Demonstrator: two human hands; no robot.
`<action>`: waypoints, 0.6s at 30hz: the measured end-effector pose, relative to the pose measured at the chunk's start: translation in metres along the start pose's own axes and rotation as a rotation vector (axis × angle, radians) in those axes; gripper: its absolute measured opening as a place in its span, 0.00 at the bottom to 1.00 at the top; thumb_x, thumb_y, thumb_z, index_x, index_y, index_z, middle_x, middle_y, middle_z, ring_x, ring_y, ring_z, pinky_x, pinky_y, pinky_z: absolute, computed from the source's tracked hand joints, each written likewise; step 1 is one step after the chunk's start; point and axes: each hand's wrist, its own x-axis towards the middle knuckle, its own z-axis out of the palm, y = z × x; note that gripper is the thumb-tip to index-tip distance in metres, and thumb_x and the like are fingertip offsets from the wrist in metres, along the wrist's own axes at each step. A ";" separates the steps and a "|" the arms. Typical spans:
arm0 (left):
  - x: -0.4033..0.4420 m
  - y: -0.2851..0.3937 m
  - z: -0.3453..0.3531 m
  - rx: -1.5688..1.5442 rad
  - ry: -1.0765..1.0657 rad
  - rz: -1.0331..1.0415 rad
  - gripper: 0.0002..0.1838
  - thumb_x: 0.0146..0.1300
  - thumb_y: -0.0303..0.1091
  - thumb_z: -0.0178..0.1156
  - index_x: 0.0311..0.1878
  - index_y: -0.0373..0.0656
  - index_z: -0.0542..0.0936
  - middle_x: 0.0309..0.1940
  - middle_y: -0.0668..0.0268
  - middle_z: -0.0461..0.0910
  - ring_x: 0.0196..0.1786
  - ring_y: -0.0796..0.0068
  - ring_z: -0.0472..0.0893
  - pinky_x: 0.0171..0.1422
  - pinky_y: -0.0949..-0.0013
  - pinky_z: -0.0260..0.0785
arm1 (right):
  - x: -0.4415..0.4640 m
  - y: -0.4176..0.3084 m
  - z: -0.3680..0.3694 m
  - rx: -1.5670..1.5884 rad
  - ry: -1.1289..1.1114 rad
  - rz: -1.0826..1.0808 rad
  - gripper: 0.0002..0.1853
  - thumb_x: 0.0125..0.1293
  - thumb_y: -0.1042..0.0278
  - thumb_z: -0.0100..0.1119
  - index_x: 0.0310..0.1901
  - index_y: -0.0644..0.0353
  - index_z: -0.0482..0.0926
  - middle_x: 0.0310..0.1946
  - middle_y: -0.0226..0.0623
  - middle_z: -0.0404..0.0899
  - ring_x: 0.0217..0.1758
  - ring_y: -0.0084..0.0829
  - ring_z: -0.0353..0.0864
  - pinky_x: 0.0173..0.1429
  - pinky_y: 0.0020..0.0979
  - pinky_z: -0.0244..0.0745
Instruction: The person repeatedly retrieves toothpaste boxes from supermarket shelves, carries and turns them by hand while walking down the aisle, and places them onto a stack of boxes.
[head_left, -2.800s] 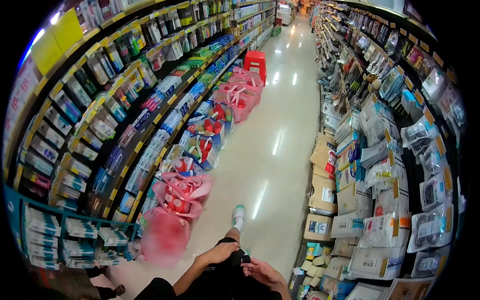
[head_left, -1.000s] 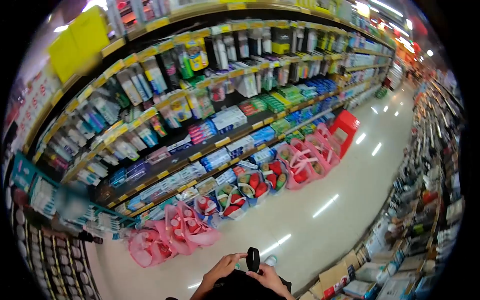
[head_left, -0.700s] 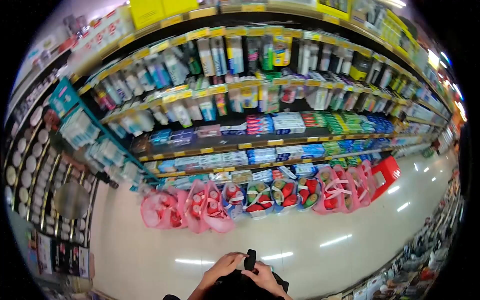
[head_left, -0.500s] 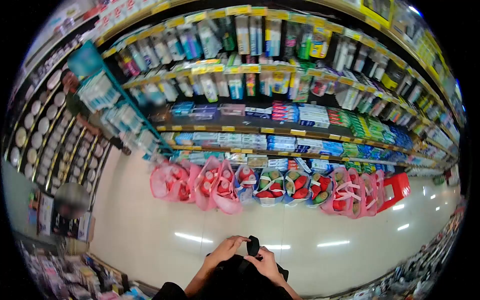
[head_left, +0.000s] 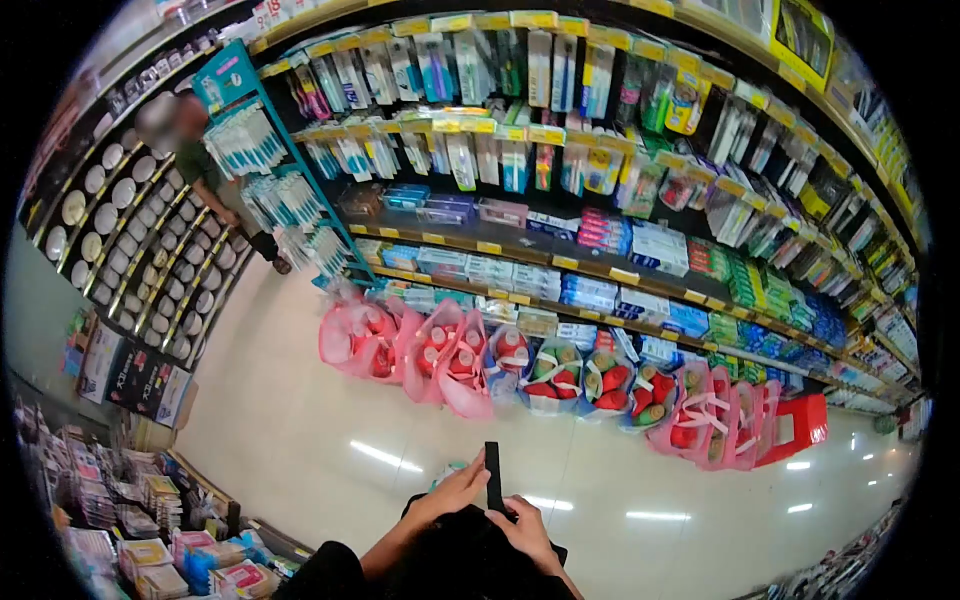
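Low in the view, in front of my dark clothing, a narrow black strip (head_left: 493, 476) stands nearly upright between my hands. I cannot tell whether it is a strap or a flat device. My left hand (head_left: 458, 492) presses its fingers against the strip's left side. At the strip's lower end, my right hand (head_left: 526, 526) has its thumb and fingers closed on it. Just beyond my left hand, a small green and white patch (head_left: 447, 472) shows, partly hidden.
Shelves of toothbrushes and toothpaste boxes (head_left: 658, 248) run across. Pink and blue bags (head_left: 468, 385) with red and green bottles line the floor, beside a red basket (head_left: 800, 425). A person (head_left: 205, 170) stands left, near a teal rack (head_left: 335, 230) and bowl shelves. Packaged goods (head_left: 150, 570) fill the lower left.
The view has turned, so the shelves and bags sit tilted and further right. The black piece, a short rounded shape before, now appears as a long thin strip. The green and white patch has appeared.
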 end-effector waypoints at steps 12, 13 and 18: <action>0.058 0.085 0.084 0.140 -0.367 -0.085 0.41 0.70 0.41 0.48 0.73 0.37 0.34 0.50 0.44 0.76 0.55 0.52 0.77 0.58 0.62 0.68 | -0.071 0.046 -0.050 0.284 0.353 0.166 0.16 0.60 0.67 0.66 0.44 0.64 0.71 0.22 0.29 0.69 0.25 0.21 0.65 0.29 0.26 0.63; 0.062 0.090 0.096 0.130 -0.381 -0.046 0.42 0.70 0.40 0.49 0.73 0.37 0.34 0.49 0.45 0.76 0.53 0.53 0.78 0.57 0.62 0.68 | -0.078 0.049 -0.056 0.285 0.373 0.175 0.18 0.60 0.68 0.66 0.45 0.64 0.70 0.21 0.28 0.68 0.25 0.21 0.65 0.29 0.25 0.63; 0.078 0.097 0.153 0.086 -0.371 0.413 0.42 0.69 0.38 0.52 0.73 0.38 0.34 0.44 0.51 0.78 0.46 0.57 0.79 0.53 0.64 0.70 | -0.103 0.074 -0.067 0.368 0.392 0.221 0.26 0.59 0.72 0.66 0.53 0.61 0.61 0.22 0.28 0.67 0.26 0.19 0.64 0.31 0.23 0.63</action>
